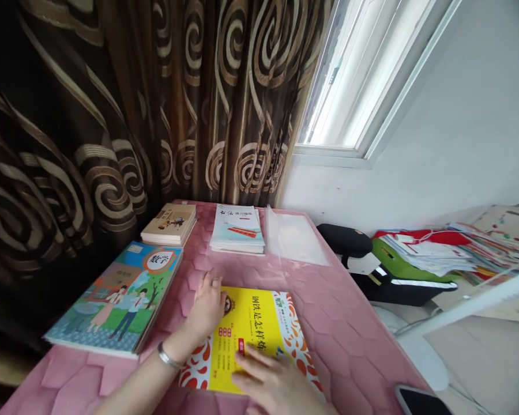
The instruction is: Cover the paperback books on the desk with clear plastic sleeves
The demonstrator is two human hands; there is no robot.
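Observation:
A yellow book (242, 311) with red-and-white patterned borders lies flat, turned sideways, on the pink quilted cover. At its far left corner is my left hand (210, 305), fingers bent and closed against the edge; a silver bracelet (169, 356) circles that wrist. My right hand (277, 380) rests open on the near part of the cover, fingers spread, hiding some of the printing. To the left lies a stack topped by a blue and green mathematics textbook (116, 297). Behind it sits a stack of smaller tan books (169, 223).
White-covered books (237, 227) are stacked at the back, beside a clear plastic sleeve (296, 236). A phone (421, 400) lies at the near right edge. Beyond the right side are a white lamp (471, 302), a black and green bag (398, 276) and piled papers. A patterned curtain (190, 104) hangs behind.

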